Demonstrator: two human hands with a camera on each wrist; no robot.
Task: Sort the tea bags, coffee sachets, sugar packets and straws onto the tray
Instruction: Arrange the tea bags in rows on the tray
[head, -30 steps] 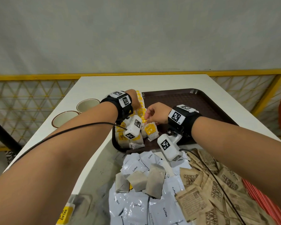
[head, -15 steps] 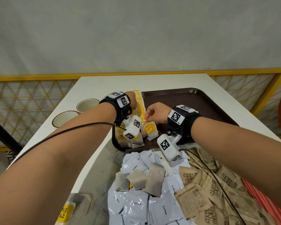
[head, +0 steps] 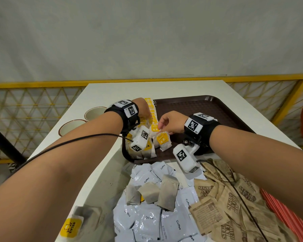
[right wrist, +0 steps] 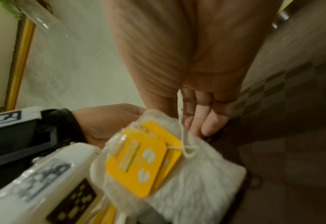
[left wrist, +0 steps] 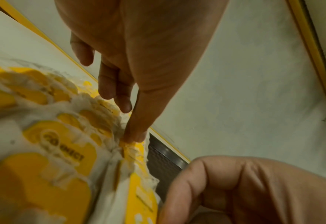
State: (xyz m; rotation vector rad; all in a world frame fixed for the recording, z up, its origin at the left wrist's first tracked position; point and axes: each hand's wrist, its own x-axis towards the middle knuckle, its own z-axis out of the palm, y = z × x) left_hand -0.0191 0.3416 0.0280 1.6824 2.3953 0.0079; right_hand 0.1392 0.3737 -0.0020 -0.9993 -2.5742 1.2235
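The dark brown textured plastic tray (head: 191, 105) is lying on the white table (head: 112, 89), and everything here is placed against that tray. Along the tray's left edge a row of white paper tea bags with yellow tags (head: 151, 110) is standing packed together, reaching to the tray's near left corner.

The left hand (head: 143, 109) is hovering over that row. In the left wrist view its fingers (left wrist: 119, 91) are pointing downward, held close together and nearly straight, with the thumb tip pressing into the top of the tea bag row (left wrist: 62, 136); nothing is being pinched.

The right hand (head: 171, 122) is sitting just right of the row, over the tray's left part. Its fingers (right wrist: 206, 118) are lying side by side, lightly bent, with the tips near the upper edge of a single white tea bag with a yellow tag (head: 162, 141) resting on the tray floor beside the row. Whether the fingertips are gripping this bag cannot be told.

In front of the tray's near edge, a heap of white coffee sachets (head: 156, 215) is lying with several plain tea bags (head: 166, 194) on top. To its right, brown paper sugar packets (head: 226, 206) are piled, and red straws (head: 287, 215) are lying further right. Left of the tray, two beige cups (head: 94, 112) are standing.
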